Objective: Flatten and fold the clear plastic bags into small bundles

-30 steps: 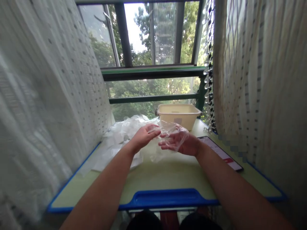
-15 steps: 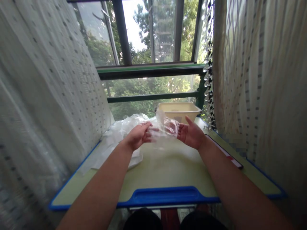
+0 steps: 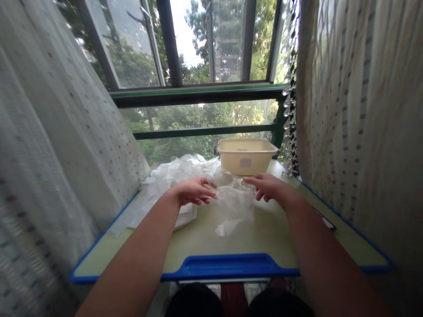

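Note:
A crumpled clear plastic bag (image 3: 234, 204) is low over the middle of the table, between my two hands. My left hand (image 3: 195, 192) is at its left side, palm turned down and fingers apart. On the other side my right hand (image 3: 267, 187) has its index finger stretched toward the bag's top edge, the other fingers loosely bent. Both hands look open; whether the fingertips touch the thin plastic I cannot tell. A heap of similar clear bags (image 3: 175, 171) lies behind and left of my left hand.
A cream plastic bin (image 3: 246, 164) stands at the table's back edge, before a green railing (image 3: 198, 93). The table (image 3: 205, 244) has a blue rim. A flat dark-edged object (image 3: 327, 220) lies at the right, partly behind my right arm. Curtains (image 3: 343, 132) hang at both sides.
The bag was bunched higher between my upturned hands; it is now lower and more spread out. Both hands have turned palm down.

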`<state>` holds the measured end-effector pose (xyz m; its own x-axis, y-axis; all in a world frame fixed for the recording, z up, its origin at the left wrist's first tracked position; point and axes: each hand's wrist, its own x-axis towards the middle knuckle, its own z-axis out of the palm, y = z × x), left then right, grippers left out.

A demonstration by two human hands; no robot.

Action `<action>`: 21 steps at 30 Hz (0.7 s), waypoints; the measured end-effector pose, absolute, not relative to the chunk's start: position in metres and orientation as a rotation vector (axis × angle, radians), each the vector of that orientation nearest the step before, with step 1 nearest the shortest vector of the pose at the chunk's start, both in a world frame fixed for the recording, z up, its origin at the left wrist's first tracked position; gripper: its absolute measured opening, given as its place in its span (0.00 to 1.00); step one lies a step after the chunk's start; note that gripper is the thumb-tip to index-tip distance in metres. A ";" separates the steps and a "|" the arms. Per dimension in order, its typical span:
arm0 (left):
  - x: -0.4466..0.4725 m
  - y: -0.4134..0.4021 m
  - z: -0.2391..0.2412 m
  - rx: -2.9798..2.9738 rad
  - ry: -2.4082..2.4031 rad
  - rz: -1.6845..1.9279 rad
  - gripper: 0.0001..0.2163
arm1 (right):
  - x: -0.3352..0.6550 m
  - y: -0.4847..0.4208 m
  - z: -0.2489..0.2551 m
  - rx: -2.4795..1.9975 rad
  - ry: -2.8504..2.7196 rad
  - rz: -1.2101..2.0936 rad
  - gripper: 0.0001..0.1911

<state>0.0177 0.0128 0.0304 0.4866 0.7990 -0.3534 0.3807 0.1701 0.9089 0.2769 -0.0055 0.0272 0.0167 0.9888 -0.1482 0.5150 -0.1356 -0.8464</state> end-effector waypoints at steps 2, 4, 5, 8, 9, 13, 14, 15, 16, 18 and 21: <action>0.019 0.013 0.029 1.493 1.069 0.358 0.23 | 0.279 -0.001 0.024 -1.769 -1.564 0.673 0.27; 0.021 0.013 0.027 1.559 1.007 0.342 0.21 | 0.277 0.004 0.019 -1.693 -1.630 0.528 0.29; 0.023 0.012 0.027 1.590 0.981 0.339 0.21 | 0.275 0.006 0.016 -1.635 -1.698 0.554 0.28; 0.026 0.011 0.024 1.659 0.959 0.317 0.20 | 0.268 0.010 0.007 -1.566 -1.897 0.746 0.26; 0.027 0.012 0.022 1.675 0.969 0.308 0.20 | 0.266 0.010 0.006 -1.586 -1.921 0.790 0.23; 0.030 0.017 0.016 1.788 1.109 0.456 0.21 | 0.264 0.005 0.007 -1.660 -1.833 0.990 0.12; 0.032 0.018 0.016 1.854 1.190 0.556 0.20 | 0.264 0.002 0.008 -1.675 -1.801 1.069 0.10; 0.033 0.018 0.016 1.942 1.278 0.681 0.19 | 0.265 0.000 0.009 -1.697 -1.778 1.146 0.10; 0.034 0.017 0.018 2.049 1.355 0.814 0.17 | 0.266 -0.002 0.010 -1.725 -1.763 1.208 0.10; 0.037 0.011 0.023 2.277 1.421 1.018 0.14 | 0.267 -0.005 0.012 -1.786 -1.754 1.253 0.09; 0.040 -0.006 0.033 2.440 1.358 0.852 0.15 | 0.269 -0.006 0.011 -1.858 -1.742 1.216 0.07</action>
<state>0.0402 -0.0057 0.0331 0.4041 0.8324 0.3793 0.7038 -0.5478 0.4522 0.2690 -0.0063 0.0108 -0.1044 0.9274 -0.3592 0.6571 -0.2068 -0.7248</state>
